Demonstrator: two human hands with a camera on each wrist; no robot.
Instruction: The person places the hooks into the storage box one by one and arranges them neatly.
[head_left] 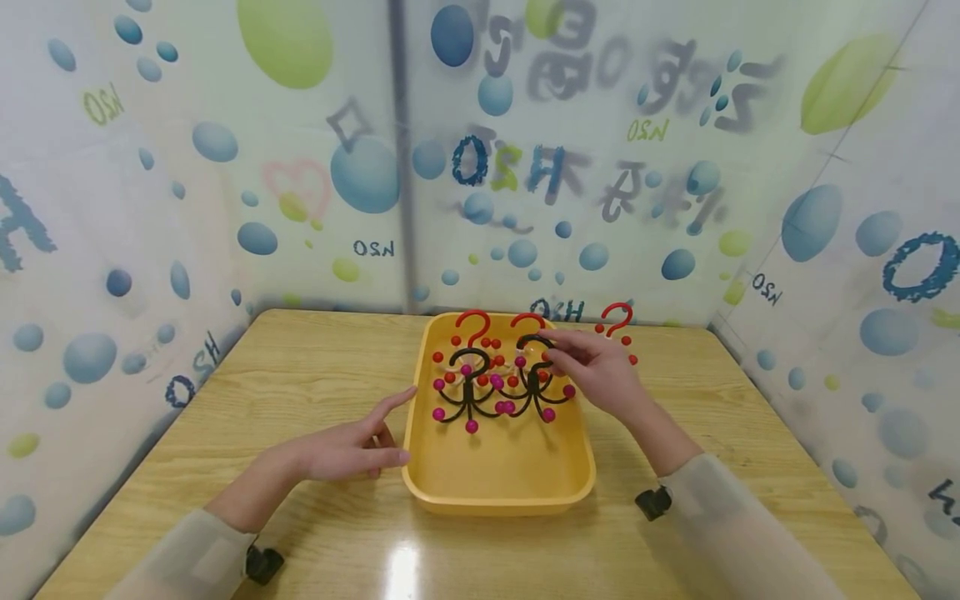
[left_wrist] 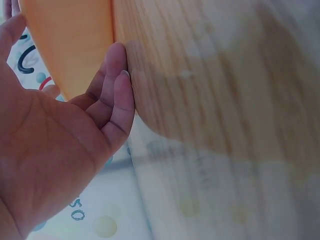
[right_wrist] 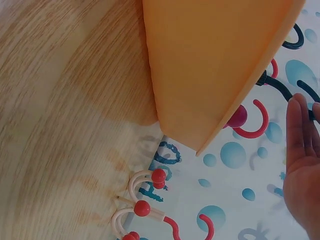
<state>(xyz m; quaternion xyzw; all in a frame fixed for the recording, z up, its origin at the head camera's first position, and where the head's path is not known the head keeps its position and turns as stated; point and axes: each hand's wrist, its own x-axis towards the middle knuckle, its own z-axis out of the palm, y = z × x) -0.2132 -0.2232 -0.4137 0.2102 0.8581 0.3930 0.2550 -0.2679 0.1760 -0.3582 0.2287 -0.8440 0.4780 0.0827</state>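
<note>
A yellow plastic bin (head_left: 495,487) stands on the table with several claw-shaped hanging hooks inside. Two are black with magenta balls on their arm tips: a left black hanger hook (head_left: 468,393) and a right black hanger hook (head_left: 533,383). My right hand (head_left: 600,375) pinches the right one near its curved top, over the bin's right side. Behind them, partly covered, are two hanger hooks with red tops (head_left: 476,317) and red balls. My left hand (head_left: 341,450) touches the bin's left wall, index finger stretched along the rim and thumb near the front.
Another pale hanger hook with a red top (head_left: 618,312) and red balls lies on the wooden table (head_left: 315,367), behind my right hand. In the right wrist view its pale arms (right_wrist: 132,185) show beside the bin. Patterned curtains (head_left: 315,250) enclose the table's back and sides.
</note>
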